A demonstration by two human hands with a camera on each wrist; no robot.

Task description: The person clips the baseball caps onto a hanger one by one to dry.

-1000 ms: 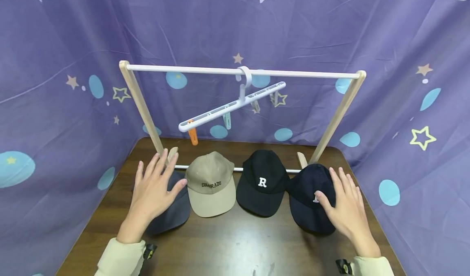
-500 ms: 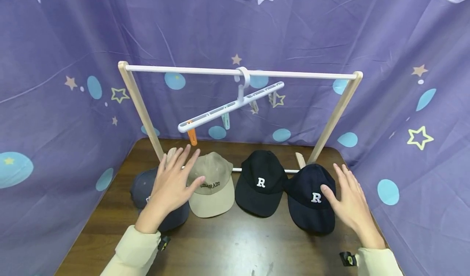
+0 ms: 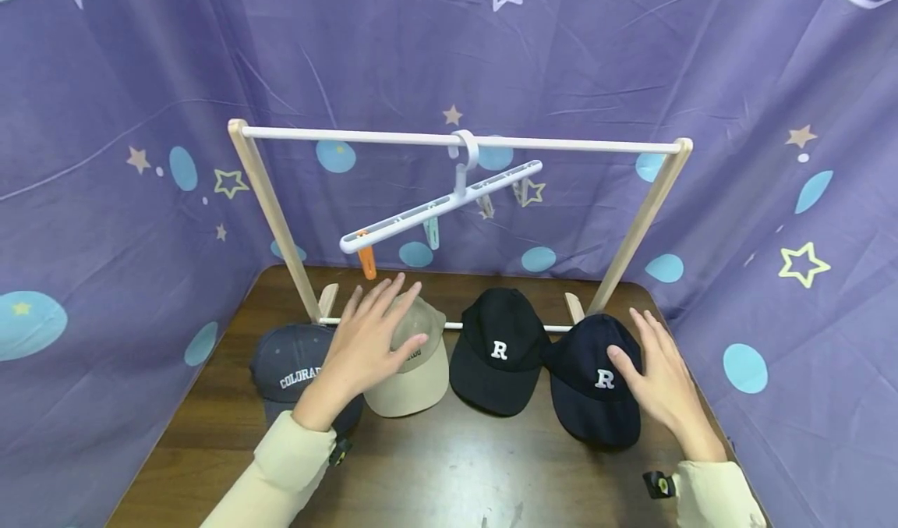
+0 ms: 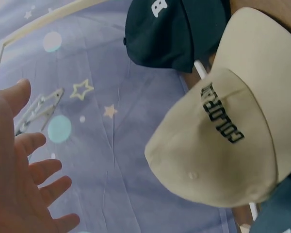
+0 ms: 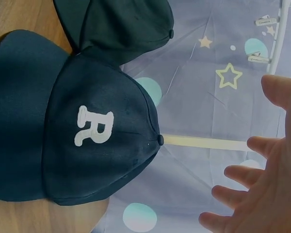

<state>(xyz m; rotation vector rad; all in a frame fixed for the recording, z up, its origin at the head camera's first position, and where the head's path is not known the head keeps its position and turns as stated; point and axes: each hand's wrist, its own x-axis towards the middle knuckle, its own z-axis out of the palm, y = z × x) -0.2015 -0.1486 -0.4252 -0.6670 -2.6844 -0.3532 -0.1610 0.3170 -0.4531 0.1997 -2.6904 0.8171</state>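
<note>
In the head view my left hand (image 3: 368, 349), fingers spread, hovers over the beige Colorado cap (image 3: 415, 378) and hides part of its lettering. In the left wrist view that hand holds nothing. A dark grey Colorado cap (image 3: 286, 356) lies left of it, partly behind the wrist. My right hand (image 3: 662, 384) is held with fingers extended beside the navy cap (image 3: 589, 403) with a white R; it holds nothing. Between them sits a black cap (image 3: 500, 329), also with a white R. In the right wrist view the navy cap (image 5: 94, 128) appears apart from the fingers.
Behind the caps stands a rack with wooden legs and a white top rail (image 3: 561, 144). From it hangs a white hanger (image 3: 442, 204) carrying an orange clip (image 3: 367, 263), a teal clip (image 3: 431, 233) and paler clips. A purple curtain surrounds the brown table (image 3: 456, 473).
My left hand has moved right, from over the dark grey cap to over the beige cap, uncovering the grey cap's lettering. The right hand has shifted only slightly.
</note>
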